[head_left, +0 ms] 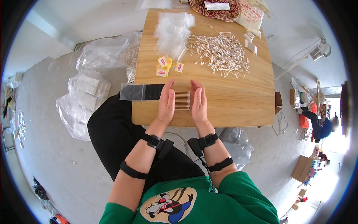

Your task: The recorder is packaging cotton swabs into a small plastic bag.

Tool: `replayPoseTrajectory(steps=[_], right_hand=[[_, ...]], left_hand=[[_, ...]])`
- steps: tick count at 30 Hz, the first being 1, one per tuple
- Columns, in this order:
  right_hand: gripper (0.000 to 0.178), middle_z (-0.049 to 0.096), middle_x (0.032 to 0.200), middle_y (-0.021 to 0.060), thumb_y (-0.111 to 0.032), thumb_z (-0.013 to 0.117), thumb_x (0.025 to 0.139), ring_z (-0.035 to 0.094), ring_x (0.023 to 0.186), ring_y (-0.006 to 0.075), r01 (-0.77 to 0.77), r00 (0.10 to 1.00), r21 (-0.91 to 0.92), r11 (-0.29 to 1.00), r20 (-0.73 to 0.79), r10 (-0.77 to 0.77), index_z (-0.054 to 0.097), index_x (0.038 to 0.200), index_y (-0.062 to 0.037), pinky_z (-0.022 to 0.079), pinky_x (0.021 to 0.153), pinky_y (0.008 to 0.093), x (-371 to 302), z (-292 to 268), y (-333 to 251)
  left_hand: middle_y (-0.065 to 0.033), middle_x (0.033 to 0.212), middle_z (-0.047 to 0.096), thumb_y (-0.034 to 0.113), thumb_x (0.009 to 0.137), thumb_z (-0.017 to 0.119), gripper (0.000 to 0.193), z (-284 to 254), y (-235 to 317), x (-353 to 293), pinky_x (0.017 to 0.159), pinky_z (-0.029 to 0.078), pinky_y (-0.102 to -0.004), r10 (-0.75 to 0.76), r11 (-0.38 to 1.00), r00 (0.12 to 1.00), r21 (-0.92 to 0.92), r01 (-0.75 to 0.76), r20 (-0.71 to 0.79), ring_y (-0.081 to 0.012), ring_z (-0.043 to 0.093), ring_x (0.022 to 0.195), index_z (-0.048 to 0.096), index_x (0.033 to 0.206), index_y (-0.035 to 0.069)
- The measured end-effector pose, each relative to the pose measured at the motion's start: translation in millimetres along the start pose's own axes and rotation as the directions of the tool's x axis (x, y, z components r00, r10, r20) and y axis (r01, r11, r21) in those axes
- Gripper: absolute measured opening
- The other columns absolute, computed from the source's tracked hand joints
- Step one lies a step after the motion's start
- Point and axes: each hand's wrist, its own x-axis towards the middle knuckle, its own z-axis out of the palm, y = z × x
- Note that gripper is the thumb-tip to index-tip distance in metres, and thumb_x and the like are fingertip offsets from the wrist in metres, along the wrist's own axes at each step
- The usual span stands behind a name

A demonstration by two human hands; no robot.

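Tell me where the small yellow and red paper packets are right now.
In the head view, the small yellow and red paper packets lie on the wooden table, left of the loose pile of cotton swabs, below the clear plastic bags.

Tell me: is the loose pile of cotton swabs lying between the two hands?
No, the loose pile lies farther up the table; only a small aligned bundle sits between the hands.

A: What sort of place is shown?
B: A small packing workroom. A wooden bench [231,100] carries a loose heap of cotton swabs [220,54] and a stack of clear sachets [173,31].
A: Further evidence?
B: Bulk plastic bags [87,93] lie on the bare concrete floor [56,160]; cardboard boxes [302,168] stand at right.
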Motion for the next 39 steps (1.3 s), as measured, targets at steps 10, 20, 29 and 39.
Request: replayPoseTrajectory(steps=[10,20,29,39], right_hand=[[0.022,0.064,0.087,0.0102,-0.011,0.058,0.094,0.059,0.083,0.0286,0.311,0.948,-0.484,0.818,0.217,-0.233,0.072,0.079,-0.0036,0.048,0.075,0.0370,-22.8,-47.4,-22.3],[0.015,0.064,0.084,0.0069,-0.005,0.063,0.086,0.057,0.079,0.0274,0.389,0.920,-0.528,0.755,0.263,-0.289,0.071,0.073,-0.0053,0.049,0.071,0.0367,-24.8,-42.7,-27.7],[0.014,0.065,0.085,0.0069,-0.005,0.063,0.087,0.057,0.079,0.0273,0.333,0.943,-0.544,0.770,0.196,-0.269,0.073,0.077,-0.0053,0.049,0.072,0.0368,-23.0,-42.1,-24.8],[0.014,0.065,0.085,0.0077,-0.006,0.062,0.088,0.058,0.080,0.0278,0.343,0.939,-0.556,0.757,0.189,-0.287,0.073,0.080,-0.0052,0.049,0.072,0.0372,-21.3,-40.2,-22.0]], left_hand=[[-0.0100,0.154,0.040,0.027,0.098,0.052,0.052,-3.5,0.7,-11.7,0.117,0.026,-0.0500,0.213,0.426,0.928,0.826,-0.370,0.305,-0.0281,0.035,0.144,0.044,0.146,0.008],[-0.0079,0.156,0.037,0.028,0.098,0.052,0.053,-3.0,1.6,-12.5,0.117,0.025,-0.0488,0.143,0.350,0.935,0.867,-0.355,0.325,-0.0247,0.034,0.145,0.043,0.147,0.008],[-0.0085,0.157,0.036,0.028,0.098,0.052,0.055,-2.6,4.5,-12.0,0.117,0.025,-0.0493,0.104,0.365,0.938,0.865,-0.345,0.331,-0.0254,0.033,0.145,0.041,0.148,0.007],[-0.0087,0.157,0.035,0.030,0.098,0.052,0.057,-2.6,4.4,-11.6,0.118,0.024,-0.0492,0.096,0.351,0.937,0.869,-0.348,0.337,-0.0252,0.032,0.146,0.039,0.149,0.007]])
